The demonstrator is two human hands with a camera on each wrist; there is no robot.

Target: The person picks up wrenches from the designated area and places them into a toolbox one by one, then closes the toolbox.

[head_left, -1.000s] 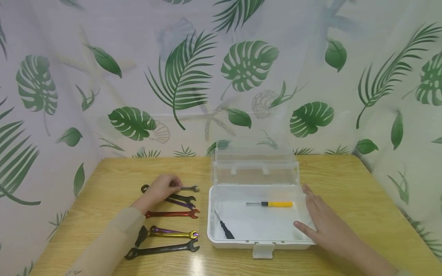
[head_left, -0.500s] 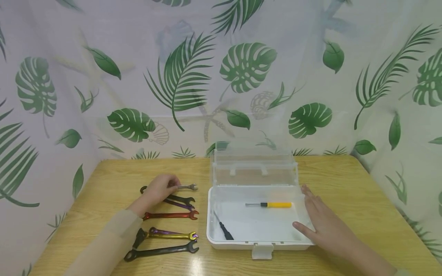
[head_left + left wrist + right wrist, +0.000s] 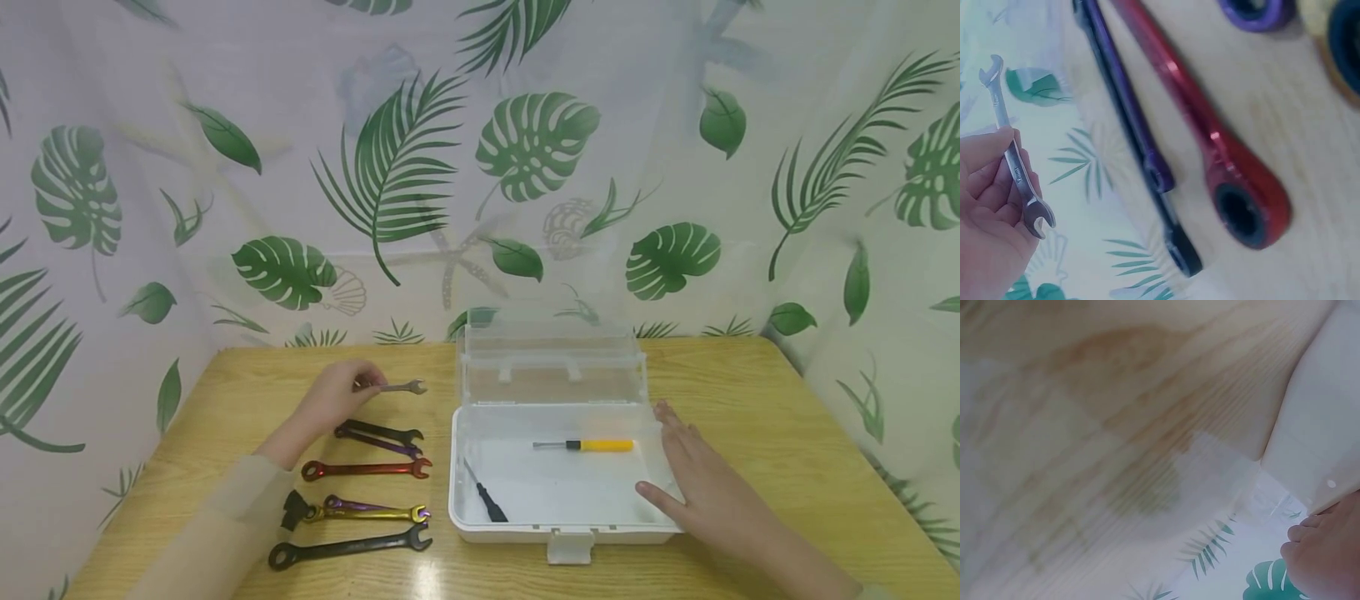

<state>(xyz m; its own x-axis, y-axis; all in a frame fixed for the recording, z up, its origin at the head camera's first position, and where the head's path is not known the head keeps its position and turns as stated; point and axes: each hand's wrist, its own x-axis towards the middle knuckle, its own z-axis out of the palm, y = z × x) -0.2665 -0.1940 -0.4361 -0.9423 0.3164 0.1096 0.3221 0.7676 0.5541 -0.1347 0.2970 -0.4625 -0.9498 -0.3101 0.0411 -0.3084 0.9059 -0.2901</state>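
Left arm: one, reaching forward from lower left, pale beige sleeve, wrist bare. Left hand: one, thumb and curled fingers in a pinch. Right hand: one, fingers straight, thumb spread apart; forearm slanting in from lower right.

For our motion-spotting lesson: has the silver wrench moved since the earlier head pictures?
Yes: the silver wrench shifted upward in the head view, farther from the red wrench.

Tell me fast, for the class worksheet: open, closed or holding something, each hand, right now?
Left hand: holding a silver wrench.
Right hand: open, touching the side of the white box.
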